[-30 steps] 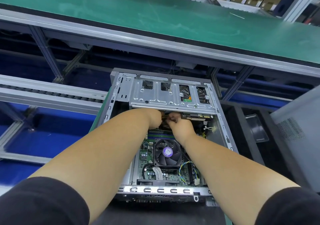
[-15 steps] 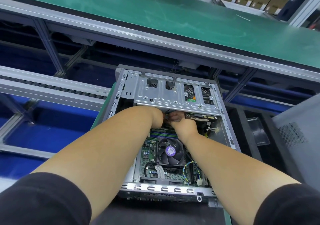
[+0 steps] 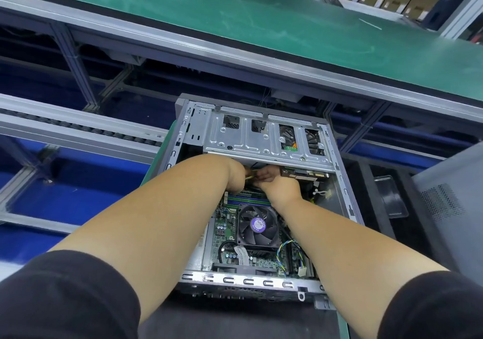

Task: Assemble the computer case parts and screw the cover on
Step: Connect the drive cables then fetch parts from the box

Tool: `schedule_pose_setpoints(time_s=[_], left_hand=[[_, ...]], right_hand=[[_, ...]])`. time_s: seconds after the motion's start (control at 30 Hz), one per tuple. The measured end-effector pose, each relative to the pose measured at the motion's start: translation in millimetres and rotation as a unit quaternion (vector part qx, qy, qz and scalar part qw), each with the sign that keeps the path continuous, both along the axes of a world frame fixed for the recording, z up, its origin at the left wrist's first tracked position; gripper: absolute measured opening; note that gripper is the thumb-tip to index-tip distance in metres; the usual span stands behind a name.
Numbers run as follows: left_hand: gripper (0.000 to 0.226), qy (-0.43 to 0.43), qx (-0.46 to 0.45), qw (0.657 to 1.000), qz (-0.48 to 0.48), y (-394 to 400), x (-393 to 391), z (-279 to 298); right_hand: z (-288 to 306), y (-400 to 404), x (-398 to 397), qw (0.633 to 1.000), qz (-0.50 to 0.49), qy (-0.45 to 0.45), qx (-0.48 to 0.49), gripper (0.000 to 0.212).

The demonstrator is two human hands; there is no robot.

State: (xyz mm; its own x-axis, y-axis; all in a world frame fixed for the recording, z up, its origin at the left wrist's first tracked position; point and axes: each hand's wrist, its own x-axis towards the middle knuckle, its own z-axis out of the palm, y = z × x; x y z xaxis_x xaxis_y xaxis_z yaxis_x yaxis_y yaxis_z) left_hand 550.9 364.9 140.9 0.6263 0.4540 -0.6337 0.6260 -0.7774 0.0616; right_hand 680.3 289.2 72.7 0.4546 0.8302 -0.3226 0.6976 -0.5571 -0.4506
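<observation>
The only readable text is the word "intel" on the round purple sticker of the cooler fan.

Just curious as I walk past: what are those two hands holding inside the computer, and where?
Cannot tell fully. Left hand and right hand meet at something thin and yellowish; the grip is hidden.

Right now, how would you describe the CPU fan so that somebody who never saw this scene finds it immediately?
Find the open computer case lying below the green conveyor belt. Inside it, look on the green motherboard, between the person's two forearms. The CPU fan is the square black one with a round purple sticker at its centre.
</observation>
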Motion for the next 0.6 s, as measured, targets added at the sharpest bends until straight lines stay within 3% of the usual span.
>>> schedule_pose_setpoints(time_s=[0.1,0.2,0.4,0.6], left_hand=[[0.036,0.007,0.020,1.000,0.000,3.5,1.2,-7.8],[0.035,0.038,0.017,0.999,-0.009,6.7,1.5,-14.5],[0.048,0.084,0.009,0.996,-0.035,9.1,1.1,-20.5],[0.048,0.084,0.009,0.996,-0.039,9.7,3.0,-19.6]], right_hand=[[0.8,2.1,0.4,0.997,0.007,-0.048,-0.054,0.043],[-0.8,4.2,-0.9,1.000,-0.015,0.017,0.009,0.013],[-0.4,1.9,0.0,0.992,-0.026,0.101,0.073,0.016],[0.6,4.1,5.1,0.995,-0.013,0.081,0.052,0.014]])
